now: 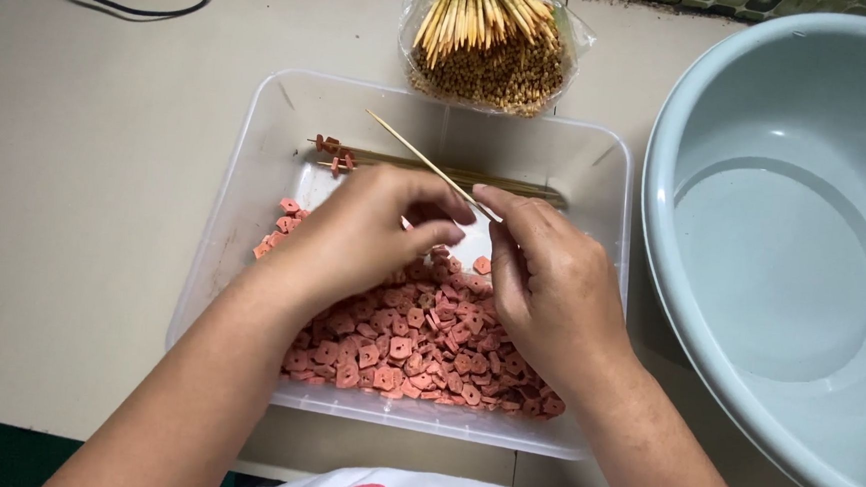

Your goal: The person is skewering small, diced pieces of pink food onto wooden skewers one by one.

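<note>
right hand pinching a bamboo skewer pointing up-left, left hand closing fingertips beside it, both hovering over pink meat pieces lying in a clear plastic tub, bagged skewers sitting behind, grey basin resting at right on the table

Your thin bamboo skewer angles toward the clear plastic tub's far-left corner; small reddish-pink meat pieces heap along its near edge.

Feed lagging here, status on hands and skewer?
Right hand pinching skewer. Left hand over sausage pieces in clear tub. Nothing blocking.
</note>
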